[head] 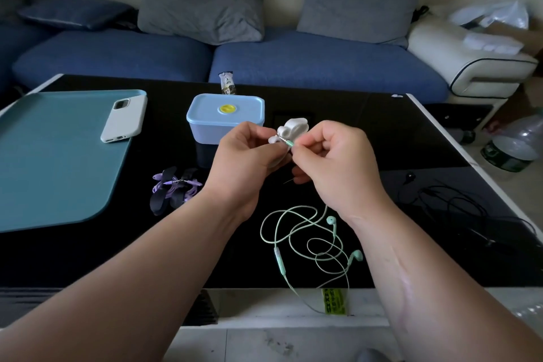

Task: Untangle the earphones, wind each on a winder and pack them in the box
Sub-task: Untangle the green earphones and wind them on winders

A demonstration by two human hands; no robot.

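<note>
My left hand (245, 153) holds a white winder (289, 131) above the black table. My right hand (332, 156) pinches the green earphones' plug (289, 143) against the winder. The rest of the green earphones (308, 239) lies in loose loops on the table below my right wrist, its cord hanging over the front edge. Purple earphones on a dark winder (176, 188) rest to the left. Black earphones (449, 200) lie loose at the right. The light blue box (224, 120), lid on, stands behind my hands.
A teal mat (53, 161) with a white phone (125, 119) covers the table's left side. A small snack wrapper (227, 84) stands behind the box. A blue sofa with grey cushions runs along the far side. Plastic bottles (514, 144) stand on the floor at right.
</note>
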